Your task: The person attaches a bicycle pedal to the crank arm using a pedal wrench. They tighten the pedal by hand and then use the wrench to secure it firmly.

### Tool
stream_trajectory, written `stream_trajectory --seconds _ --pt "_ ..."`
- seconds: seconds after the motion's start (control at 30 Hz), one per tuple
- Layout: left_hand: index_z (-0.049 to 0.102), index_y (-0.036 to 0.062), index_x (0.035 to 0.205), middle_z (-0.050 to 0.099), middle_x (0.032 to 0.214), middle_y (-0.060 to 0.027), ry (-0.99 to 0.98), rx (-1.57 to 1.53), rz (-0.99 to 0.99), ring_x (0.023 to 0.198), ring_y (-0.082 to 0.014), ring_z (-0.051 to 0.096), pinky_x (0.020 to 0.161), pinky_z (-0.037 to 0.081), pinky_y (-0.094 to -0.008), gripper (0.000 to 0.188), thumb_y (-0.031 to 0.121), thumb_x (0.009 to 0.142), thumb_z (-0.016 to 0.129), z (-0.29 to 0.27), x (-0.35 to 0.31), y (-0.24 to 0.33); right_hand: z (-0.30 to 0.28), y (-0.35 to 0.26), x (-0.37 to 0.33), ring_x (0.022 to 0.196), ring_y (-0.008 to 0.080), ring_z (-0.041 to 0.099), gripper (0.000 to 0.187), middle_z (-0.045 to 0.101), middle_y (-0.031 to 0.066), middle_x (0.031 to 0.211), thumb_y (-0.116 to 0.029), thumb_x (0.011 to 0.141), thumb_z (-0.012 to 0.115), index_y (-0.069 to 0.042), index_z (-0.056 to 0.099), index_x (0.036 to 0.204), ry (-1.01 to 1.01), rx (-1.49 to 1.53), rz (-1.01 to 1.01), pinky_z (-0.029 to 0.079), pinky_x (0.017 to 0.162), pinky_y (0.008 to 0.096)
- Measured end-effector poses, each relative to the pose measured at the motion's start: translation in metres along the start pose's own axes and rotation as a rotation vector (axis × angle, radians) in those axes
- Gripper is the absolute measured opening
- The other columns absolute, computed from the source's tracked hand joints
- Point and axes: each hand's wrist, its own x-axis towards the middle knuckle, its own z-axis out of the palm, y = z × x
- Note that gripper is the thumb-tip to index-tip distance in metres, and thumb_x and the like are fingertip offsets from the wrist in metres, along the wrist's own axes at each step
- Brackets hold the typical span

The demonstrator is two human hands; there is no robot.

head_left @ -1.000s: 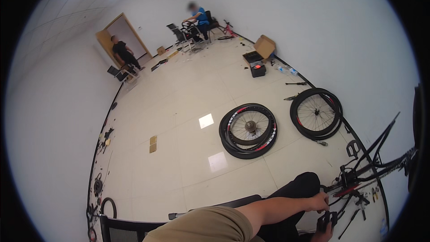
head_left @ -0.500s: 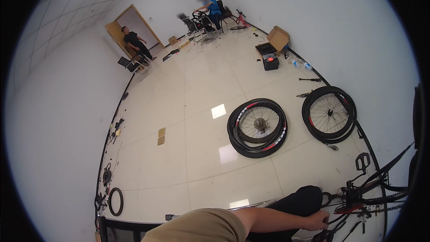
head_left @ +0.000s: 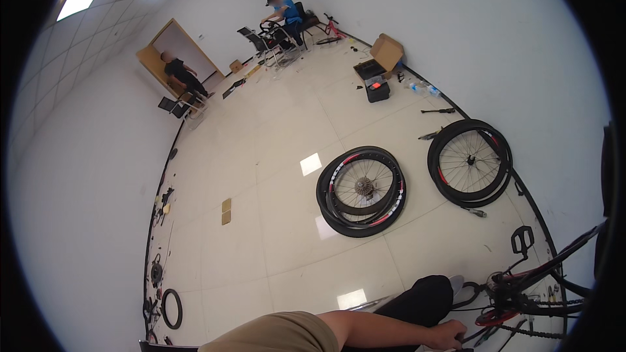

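Note:
My left hand (head_left: pixel 447 335) reaches in from the lower edge, its arm stretched to the right across my dark-trousered leg. Its fingers are curled closed by a dark part at the bottom edge; what they hold is hidden. Just right of it is a partly stripped black and red bicycle frame (head_left: pixel 546 266). A black pedal (head_left: pixel 522 240) sticks up from the frame, and a chain (head_left: pixel 535 333) hangs along its lower side. Close to the hand lies the red ring-shaped part (head_left: pixel 493 319) near the crank. My right hand is out of view.
A wheel with a cassette and a loose tyre (head_left: pixel 360 191) lies on the tiled floor ahead. Another wheel (head_left: pixel 471 156) rests by the right wall. Beyond are an open cardboard box (head_left: pixel 387 54) and a black toolbox (head_left: pixel 377 89). Two people stand or sit near chairs at the back.
The view has shifted, so the wheels and room sit further left. My left hand has moved slightly left and lower in the picture, and the bicycle frame appears a little shifted and turned.

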Motion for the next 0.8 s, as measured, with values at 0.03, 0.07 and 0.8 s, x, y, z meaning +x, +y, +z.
stream_trajectory --seconds 0.03,0.07,0.8 --pt "0.067 0.0028 0.087 0.069 0.085 -0.018 0.015 -0.089 -0.02 0.081 -0.0307 0.067 0.072 0.053 -0.0415 0.028 0.029 0.08 0.076 -0.003 0.0 0.005 -0.003 0.0 0.002 0.103 0.036 0.056 0.044 0.06 0.0212 0.115 -0.019 0.096 0.06 0.011 0.054 0.128 -0.009 0.008 0.019 0.048 0.09 0.049" --pt "0.065 -0.0007 0.081 0.067 0.079 -0.0174 0.028 -0.178 -0.041 0.077 -0.0288 0.066 0.069 0.052 -0.0395 0.026 0.02 0.075 0.078 -0.005 -0.001 0.01 -0.007 0.001 0.002 0.103 0.0353 0.057 0.042 0.06 0.0208 0.114 -0.018 0.097 0.058 0.01 0.054 0.128 0.001 0.013 0.021 0.048 0.09 0.0483" --pt "0.053 0.0 0.084 0.056 0.08 -0.0107 0.209 -0.52 -0.195 0.058 -0.0181 0.059 0.047 0.048 -0.034 0.028 0.006 0.074 0.078 0.008 0.0 0.005 0.01 -0.003 0.023 0.106 0.0337 0.063 0.037 0.063 0.0191 0.124 -0.014 0.101 0.048 -0.001 0.056 0.135 -0.142 -0.091 -0.14 0.054 0.088 0.0436"
